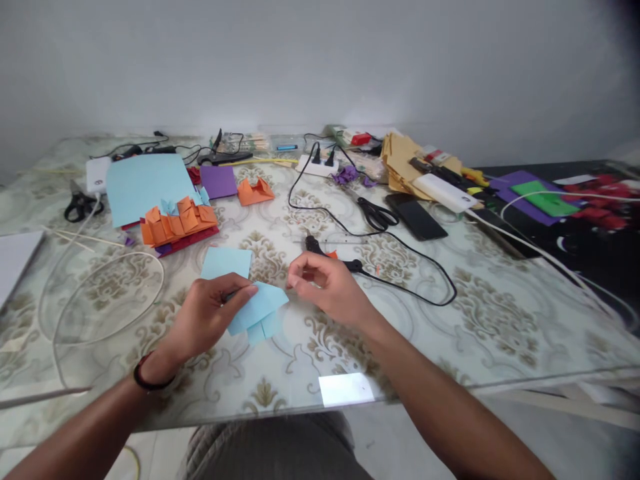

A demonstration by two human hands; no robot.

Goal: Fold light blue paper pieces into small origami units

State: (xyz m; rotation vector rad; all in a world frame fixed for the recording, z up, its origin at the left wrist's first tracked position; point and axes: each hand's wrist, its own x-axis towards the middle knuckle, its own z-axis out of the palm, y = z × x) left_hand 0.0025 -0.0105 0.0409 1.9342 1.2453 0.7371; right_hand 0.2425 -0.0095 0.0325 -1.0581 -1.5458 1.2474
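My left hand (213, 313) pinches a folded light blue paper (263, 305) between thumb and fingers, above the table's front half. Below its lower edge shows another small light blue piece (263, 329). A flat light blue square (227, 262) lies just behind my left hand. My right hand (325, 283) is to the right of the folded paper, apart from it, with thumb and fingertips curled close together; whether something small is between them cannot be made out. Behind my right hand lies a black glue gun (353, 265) with a cord.
Orange folded pieces (180, 223), a purple square (218, 181) and a large light blue sheet (145, 187) lie at the back left. Black scissors (379, 215), a phone (417, 217) and a power strip (317, 165) are behind and right. A white cable (163, 273) loops at left.
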